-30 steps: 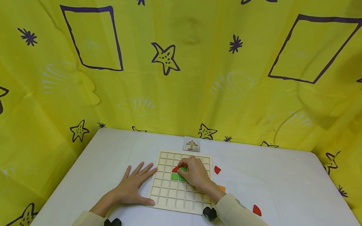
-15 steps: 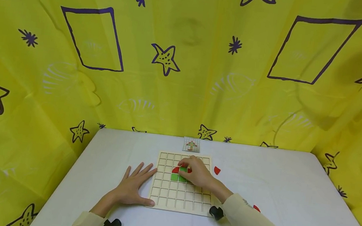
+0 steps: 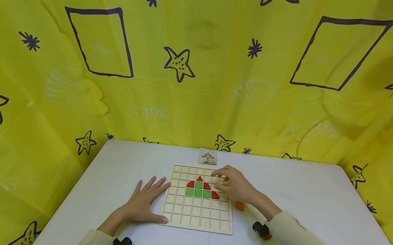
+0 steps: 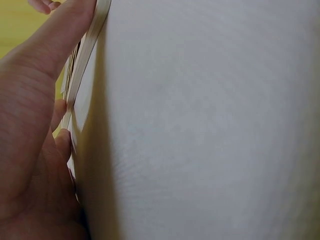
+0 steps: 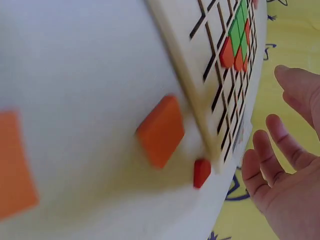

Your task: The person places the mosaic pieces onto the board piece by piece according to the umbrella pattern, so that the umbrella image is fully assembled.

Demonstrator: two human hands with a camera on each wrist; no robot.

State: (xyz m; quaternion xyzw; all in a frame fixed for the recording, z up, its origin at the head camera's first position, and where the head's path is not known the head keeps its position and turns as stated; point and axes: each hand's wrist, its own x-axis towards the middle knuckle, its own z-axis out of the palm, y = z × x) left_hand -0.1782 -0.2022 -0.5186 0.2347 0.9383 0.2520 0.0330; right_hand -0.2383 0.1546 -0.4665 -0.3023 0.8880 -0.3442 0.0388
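Observation:
My left hand [image 3: 147, 202] lies spread, its thumb and fingertips at the left edge of the pale gridded board [image 3: 190, 219]. In the left wrist view the thumb [image 4: 60, 40] lies along the board's edge. Over the board's right edge hovers my right hand [image 3: 236, 185], fingers loosely bent and apart, holding nothing. Tiles sit in the grid: several green squares [image 3: 198, 193], a red triangle [image 3: 200, 178] on top, and red quarter-circles [image 3: 215, 195] at the sides. The right wrist view shows the empty palm [image 5: 295, 195] beyond the board's corner.
Behind the board lies a small pattern card [image 3: 208, 156]. Right of it, an orange tile [image 3: 240, 205] and a red tile [image 5: 201, 172] lie on the white table [image 3: 134, 156]. Another orange tile [image 5: 15, 165] is nearer the right wrist. Yellow patterned curtain [image 3: 198, 110] hangs behind.
My right hand has drawn away from the tiles toward the board's right edge, uncovering the red triangle and the right-hand red quarter-circles. The left hand has stayed put.

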